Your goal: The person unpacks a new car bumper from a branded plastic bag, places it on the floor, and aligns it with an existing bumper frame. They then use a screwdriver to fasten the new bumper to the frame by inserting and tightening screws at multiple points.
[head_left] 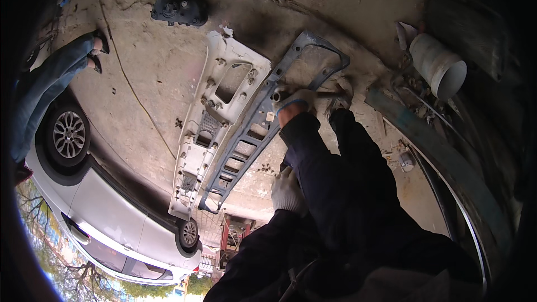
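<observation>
My right hand [292, 107], partly gloved, reaches over the upper part of a dark-grey frame [251, 140] on the ground. It is closed on a metal tool [318, 95], whose shape is unclear. My left hand [285, 190], in a white knitted glove, is lower and nearer my body, beside my right forearm, its fingers curled; what they hold, if anything, is hidden. A long pale trim panel [187, 187] with cut-outs and clips lies just left of the frame.
A black plastic part [178, 8] lies above the panels. A silver car [112, 201] stands at left, near a person's legs [61, 72]. At right are a white bucket [433, 64], long curved strips [414, 128] and clutter. A cable [131, 89] crosses the ground.
</observation>
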Available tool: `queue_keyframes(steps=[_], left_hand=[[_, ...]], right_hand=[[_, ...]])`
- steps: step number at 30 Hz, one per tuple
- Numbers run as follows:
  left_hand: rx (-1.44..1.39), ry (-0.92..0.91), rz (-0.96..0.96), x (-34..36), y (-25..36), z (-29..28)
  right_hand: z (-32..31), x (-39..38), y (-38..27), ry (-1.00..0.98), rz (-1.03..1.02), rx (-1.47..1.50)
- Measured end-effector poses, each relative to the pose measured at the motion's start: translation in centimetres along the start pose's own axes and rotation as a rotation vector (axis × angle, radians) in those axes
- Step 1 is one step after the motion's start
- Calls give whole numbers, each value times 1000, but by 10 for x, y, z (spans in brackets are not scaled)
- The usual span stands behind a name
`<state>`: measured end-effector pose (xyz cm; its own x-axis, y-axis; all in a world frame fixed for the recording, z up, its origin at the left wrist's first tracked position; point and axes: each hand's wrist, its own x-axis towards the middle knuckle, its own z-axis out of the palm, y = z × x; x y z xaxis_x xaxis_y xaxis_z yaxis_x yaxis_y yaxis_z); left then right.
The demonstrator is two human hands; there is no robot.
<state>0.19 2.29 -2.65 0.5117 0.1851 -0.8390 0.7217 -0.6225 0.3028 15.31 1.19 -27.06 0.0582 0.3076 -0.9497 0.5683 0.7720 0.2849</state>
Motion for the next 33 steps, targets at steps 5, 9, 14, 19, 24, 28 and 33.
queue_keyframes(steps=[5, 9, 14, 19, 24, 28, 33], left_hand=[[14, 45, 25, -1, 4, -4], [33, -7, -2, -2, 10, -4], [51, 3, -6, 2, 10, -6], [-11, -41, -70, 3, 6, -17], [-37, -56, -93, 0, 5, -17], [18, 14, -25, 0, 9, -6], [55, 62, -17, -2, 13, 0]], right_hand=[[-3, 2, -40, -45, 516, -632], [-5, -44, -57, -165, 362, -777], [23, -72, -52, -168, -416, -644], [9, -37, -40, -138, -176, -466], [-2, -3, -21, -140, 447, -621], [-9, -44, -35, 92, 270, -1045], [-12, -122, -60, 304, -171, -1738]])
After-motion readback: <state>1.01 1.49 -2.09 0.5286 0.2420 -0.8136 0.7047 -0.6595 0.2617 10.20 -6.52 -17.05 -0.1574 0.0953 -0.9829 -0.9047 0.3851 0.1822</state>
